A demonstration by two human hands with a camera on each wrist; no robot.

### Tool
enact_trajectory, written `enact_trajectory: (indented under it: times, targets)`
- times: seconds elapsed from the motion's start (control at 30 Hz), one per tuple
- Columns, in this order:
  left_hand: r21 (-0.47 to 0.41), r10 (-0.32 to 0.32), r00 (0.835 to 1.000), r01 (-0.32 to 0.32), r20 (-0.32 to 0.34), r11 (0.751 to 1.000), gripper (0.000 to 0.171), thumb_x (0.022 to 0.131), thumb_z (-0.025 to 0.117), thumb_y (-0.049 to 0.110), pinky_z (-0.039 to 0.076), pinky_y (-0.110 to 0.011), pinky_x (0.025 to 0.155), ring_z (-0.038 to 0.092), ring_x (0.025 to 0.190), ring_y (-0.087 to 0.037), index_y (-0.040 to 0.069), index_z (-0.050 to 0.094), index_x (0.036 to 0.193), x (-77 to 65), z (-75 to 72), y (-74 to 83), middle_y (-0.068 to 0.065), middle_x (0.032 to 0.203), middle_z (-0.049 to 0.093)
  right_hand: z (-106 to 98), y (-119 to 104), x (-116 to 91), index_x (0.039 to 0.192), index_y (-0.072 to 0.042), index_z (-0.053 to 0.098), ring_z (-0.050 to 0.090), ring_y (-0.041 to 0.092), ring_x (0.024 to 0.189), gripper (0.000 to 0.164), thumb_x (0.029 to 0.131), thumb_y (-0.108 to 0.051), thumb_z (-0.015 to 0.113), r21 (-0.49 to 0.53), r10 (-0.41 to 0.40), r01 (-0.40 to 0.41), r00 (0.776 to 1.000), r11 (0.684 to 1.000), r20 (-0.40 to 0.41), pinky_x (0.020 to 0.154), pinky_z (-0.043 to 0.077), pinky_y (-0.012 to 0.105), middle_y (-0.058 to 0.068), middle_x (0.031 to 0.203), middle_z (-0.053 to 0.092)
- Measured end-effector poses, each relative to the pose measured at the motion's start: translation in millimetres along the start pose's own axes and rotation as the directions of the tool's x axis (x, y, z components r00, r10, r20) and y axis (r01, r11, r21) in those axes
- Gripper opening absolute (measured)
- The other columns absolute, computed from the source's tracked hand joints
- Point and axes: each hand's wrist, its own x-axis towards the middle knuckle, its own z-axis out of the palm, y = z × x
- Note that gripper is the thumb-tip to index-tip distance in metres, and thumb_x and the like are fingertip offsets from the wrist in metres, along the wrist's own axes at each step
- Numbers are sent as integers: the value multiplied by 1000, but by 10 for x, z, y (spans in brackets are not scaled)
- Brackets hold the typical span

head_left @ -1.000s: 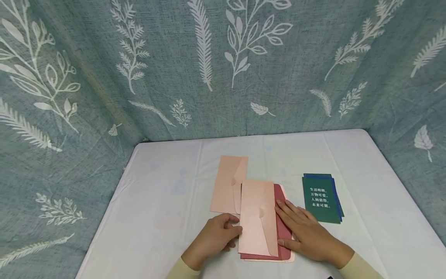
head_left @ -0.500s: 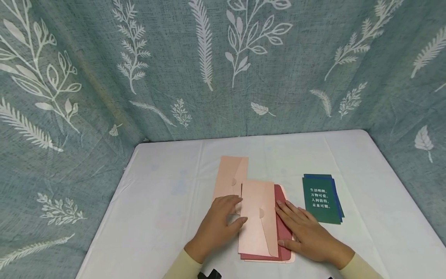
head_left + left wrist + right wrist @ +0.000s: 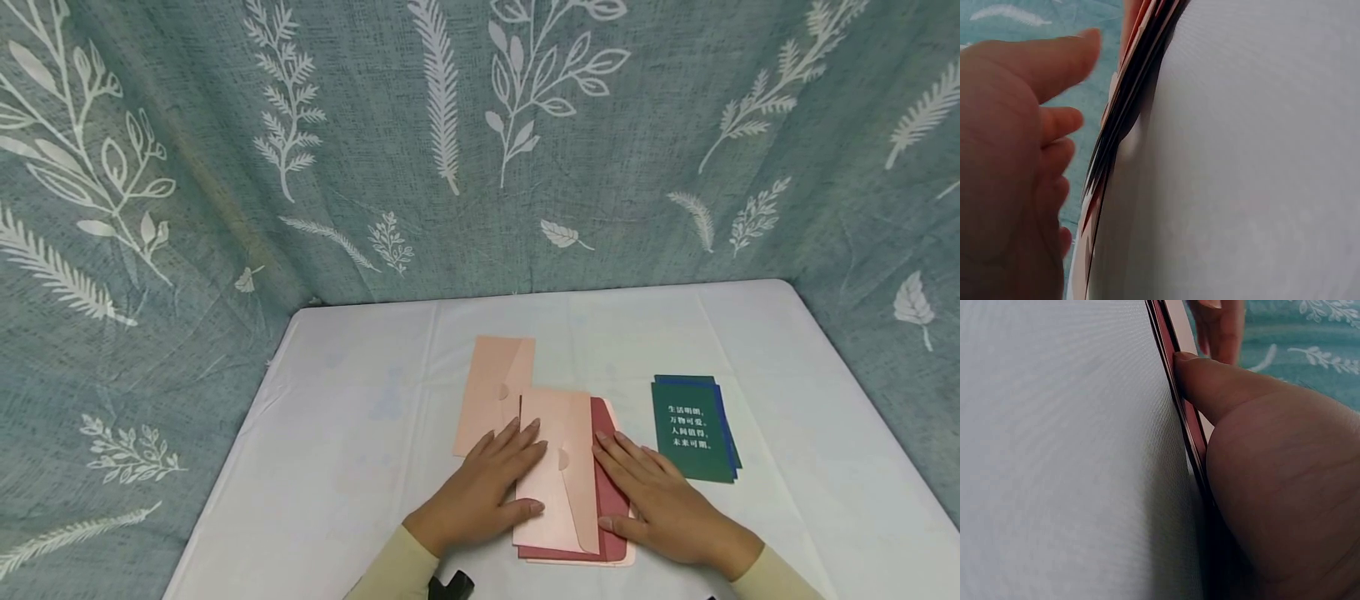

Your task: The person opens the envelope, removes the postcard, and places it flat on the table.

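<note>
A pale pink envelope point(image 3: 551, 517) with its flap side up tops a small stack. Beneath it a dark red envelope point(image 3: 612, 492) sticks out to the right and at the bottom, above another pale edge. My left hand point(image 3: 483, 492) spreads its straight fingers over the stack's left edge; in the left wrist view its fingers point(image 3: 1063, 122) look slightly apart from the paper. My right hand point(image 3: 663, 508) rests flat on the red envelope, its fingertips at the pink envelope's right edge. In the right wrist view, its thumb point(image 3: 1210, 378) presses on the red paper.
Another pink envelope point(image 3: 491, 375) lies behind the stack to the left, partly covered by it and by the left hand. Several green and blue cards point(image 3: 692, 429) with white writing lie to the right on the white table point(image 3: 337, 467). A patterned curtain point(image 3: 465, 242) hangs behind.
My left hand has gone from loosely curled at the stack's left edge to straight, spread fingers over that edge, after moving up and right. The right hand and the envelopes have stayed put.
</note>
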Motion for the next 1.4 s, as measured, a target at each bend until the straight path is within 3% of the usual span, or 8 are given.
enact_trajectory:
  times: [0.23, 0.53, 0.73, 1.17, 1.4]
  targets:
    - [4, -23, 997, 23, 76, 1000, 85, 105, 66, 56, 10, -59, 128, 8, 165, -23, 14, 35, 172, 21, 39, -35, 2, 180, 16, -7, 7, 8, 171, -11, 38, 24, 34, 162, 87, 104, -59, 65, 4, 4, -4, 1000, 1000, 2, 122, 16, 53, 8, 176, 31]
    - [8, -26, 994, 25, 108, 1000, 86, 106, 64, 55, 9, -60, 128, 7, 165, -24, 13, 31, 173, 15, 52, -47, 2, 181, 13, -2, 36, 17, 172, -14, 36, 20, 31, 163, 89, 103, -62, 67, 44, 39, -40, 999, 998, 28, 123, 13, 54, 5, 177, 29]
    - [22, -30, 992, 27, 120, 999, 86, 107, 61, 57, 7, -58, 129, 4, 165, -21, 15, 27, 174, 25, 54, -51, 5, 182, 9, -19, 27, 22, 172, -18, 37, 19, 28, 164, 89, 102, -64, 66, 87, 82, -85, 996, 993, 40, 125, 8, 47, 1, 177, 29]
    - [26, -27, 992, 24, 127, 999, 86, 108, 59, 59, 6, -58, 129, 4, 166, -22, 14, 28, 174, 16, 52, -67, 4, 182, 9, -41, -32, 69, 169, -16, 43, 22, 31, 163, 83, 103, -62, 66, 143, 121, -120, 993, 982, -1, 124, 18, 61, 3, 174, 36]
    - [29, -28, 991, 25, 129, 999, 86, 108, 59, 59, 7, -57, 129, 4, 166, -21, 14, 28, 174, 16, 55, -70, 4, 182, 8, -21, -97, 151, 168, -13, 44, 16, 31, 164, 86, 101, -61, 70, 138, 160, -157, 987, 978, -12, 127, 12, 62, 3, 176, 33]
